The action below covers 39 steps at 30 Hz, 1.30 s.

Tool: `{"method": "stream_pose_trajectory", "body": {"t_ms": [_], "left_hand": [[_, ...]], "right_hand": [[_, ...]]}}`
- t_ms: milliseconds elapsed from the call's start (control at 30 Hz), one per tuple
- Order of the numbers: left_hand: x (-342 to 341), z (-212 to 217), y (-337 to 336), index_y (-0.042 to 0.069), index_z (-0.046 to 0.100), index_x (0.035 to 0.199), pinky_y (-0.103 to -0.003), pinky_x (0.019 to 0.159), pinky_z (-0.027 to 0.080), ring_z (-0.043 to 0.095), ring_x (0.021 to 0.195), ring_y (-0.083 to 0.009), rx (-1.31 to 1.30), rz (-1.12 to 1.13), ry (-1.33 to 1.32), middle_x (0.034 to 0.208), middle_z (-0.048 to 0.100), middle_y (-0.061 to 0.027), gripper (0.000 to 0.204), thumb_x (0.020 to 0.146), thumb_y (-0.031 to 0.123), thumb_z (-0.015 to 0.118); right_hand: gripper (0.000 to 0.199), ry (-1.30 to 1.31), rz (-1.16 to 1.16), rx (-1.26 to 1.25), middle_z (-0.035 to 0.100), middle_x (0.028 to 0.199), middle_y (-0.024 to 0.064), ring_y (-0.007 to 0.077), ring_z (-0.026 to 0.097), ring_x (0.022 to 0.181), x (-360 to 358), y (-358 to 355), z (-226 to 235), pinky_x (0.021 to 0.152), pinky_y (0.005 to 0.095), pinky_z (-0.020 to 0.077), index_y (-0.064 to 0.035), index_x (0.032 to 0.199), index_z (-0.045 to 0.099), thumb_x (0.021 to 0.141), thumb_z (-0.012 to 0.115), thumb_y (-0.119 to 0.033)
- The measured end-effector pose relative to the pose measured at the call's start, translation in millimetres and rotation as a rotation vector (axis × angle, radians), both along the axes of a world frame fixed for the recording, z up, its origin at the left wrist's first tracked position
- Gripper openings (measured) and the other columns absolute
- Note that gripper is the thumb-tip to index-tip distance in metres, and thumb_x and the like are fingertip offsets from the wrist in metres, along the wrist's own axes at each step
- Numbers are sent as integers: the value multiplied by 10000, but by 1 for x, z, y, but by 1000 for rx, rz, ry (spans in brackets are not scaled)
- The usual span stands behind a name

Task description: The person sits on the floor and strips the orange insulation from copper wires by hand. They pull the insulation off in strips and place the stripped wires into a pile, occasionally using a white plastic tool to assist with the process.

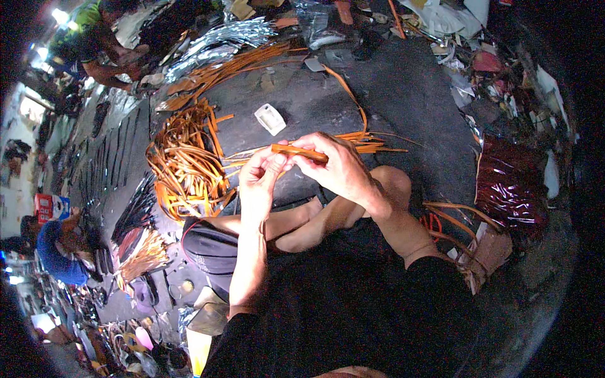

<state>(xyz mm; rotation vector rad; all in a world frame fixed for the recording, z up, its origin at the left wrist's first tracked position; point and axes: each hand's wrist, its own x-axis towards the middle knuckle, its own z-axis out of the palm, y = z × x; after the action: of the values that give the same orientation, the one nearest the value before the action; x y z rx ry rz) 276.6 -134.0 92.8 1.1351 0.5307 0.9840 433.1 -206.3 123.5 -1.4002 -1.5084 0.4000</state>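
Note:
An orange-brown leather-like strip (299, 152) lies across the space between my hands, above my crossed legs. My right hand (340, 167) is closed round its right end. At the strip's left end, the fingertips of my left hand (259, 175) are pinched together against it. Below and beyond it, more orange strips (375, 143) are spread on the dark floor. A big tangled heap of glossy orange strips (186, 164) sits left of my left hand. Just beyond my hands stands a small white rectangular dish (270, 119).
Long brown strips (217, 72) and silvery strips (230, 36) lie at the far left. Shiny dark-red sheeting (513, 179) is on the right, near scraps (485, 63). Two people, one in a blue top (57, 252), one in a dark top (94, 38), sit leftward.

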Motion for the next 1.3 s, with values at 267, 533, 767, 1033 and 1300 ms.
{"method": "stream_pose_trajectory", "body": {"t_ms": [267, 533, 767, 1033, 1300], "left_hand": [[-5, -28, 8, 27, 616, 1057, -295, 825, 504, 614, 903, -150, 49, 83, -197, 1011, 646, -71, 160, 958, 149, 587], [-16, -16, 16, 92, 558, 976, -362, 910, 444, 575, 841, -198, -2, 255, -341, 936, 598, -63, 157, 957, 245, 587], [-64, -11, 49, 76, 587, 984, -311, 811, 468, 577, 935, -207, -59, 402, -391, 949, 614, -56, 178, 959, 252, 587], [-123, -11, 83, 73, 594, 1050, -264, 813, 491, 581, 928, -115, -40, 544, -376, 965, 631, -17, 227, 932, 264, 630], [-158, -17, 96, 70, 647, 1038, -286, 878, 488, 599, 891, -115, -63, 512, -422, 1011, 665, -32, 267, 926, 312, 626]], "right_hand": [[150, 54, 18, 83, 658, 832, 104, 202, 666, 731, -29, 15, -3, 662, 312, 530, -25, 929, 583, 813, 679, -31], [163, -85, 75, 93, 651, 824, 118, 266, 681, 740, -21, 15, -12, 644, 342, 539, -36, 919, 574, 791, 673, -21], [187, -155, 141, 110, 665, 846, 104, 250, 677, 737, -6, 6, -22, 651, 332, 534, -39, 931, 597, 765, 678, -10], [170, -126, 130, 83, 676, 840, 99, 237, 681, 732, 13, -6, -31, 650, 331, 539, -42, 909, 611, 765, 698, -17], [180, -102, 106, 132, 684, 832, 93, 206, 695, 744, 18, -9, -30, 657, 329, 553, -32, 899, 607, 763, 721, -3]]}}
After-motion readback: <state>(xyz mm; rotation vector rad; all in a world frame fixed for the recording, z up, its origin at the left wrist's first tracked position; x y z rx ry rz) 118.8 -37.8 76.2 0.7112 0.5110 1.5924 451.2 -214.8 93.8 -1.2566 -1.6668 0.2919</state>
